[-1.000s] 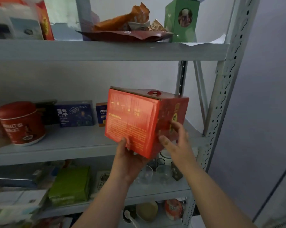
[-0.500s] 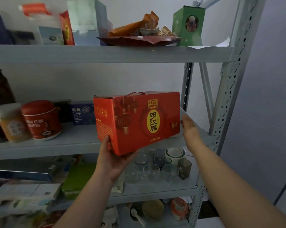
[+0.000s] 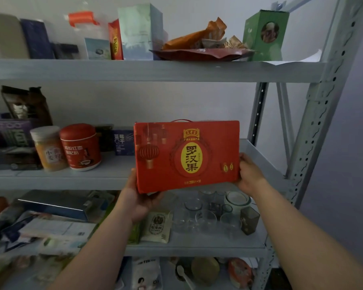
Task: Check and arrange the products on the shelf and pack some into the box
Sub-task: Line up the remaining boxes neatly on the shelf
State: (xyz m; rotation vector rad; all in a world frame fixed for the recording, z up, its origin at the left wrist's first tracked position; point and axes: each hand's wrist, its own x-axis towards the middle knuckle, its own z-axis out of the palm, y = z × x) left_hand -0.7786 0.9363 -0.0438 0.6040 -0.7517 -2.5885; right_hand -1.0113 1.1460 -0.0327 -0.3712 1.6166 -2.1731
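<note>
- Red rectangular cardboard carton [image 3: 187,155] with yellow oval label, closed, contents hidden, upright before the grey metal shelf [image 3: 155,70].
- Left hand [image 3: 141,197] grips its lower-left corner.
- Right hand [image 3: 249,174] clasps its right edge.

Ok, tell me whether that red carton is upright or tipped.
Upright: the red carton has its handle on top and its label reads level, held between the left hand and right hand.

Clear glass cups [image 3: 205,218] cluster on the lower tier, dark green tumbler [image 3: 249,220] just beside them.
</note>
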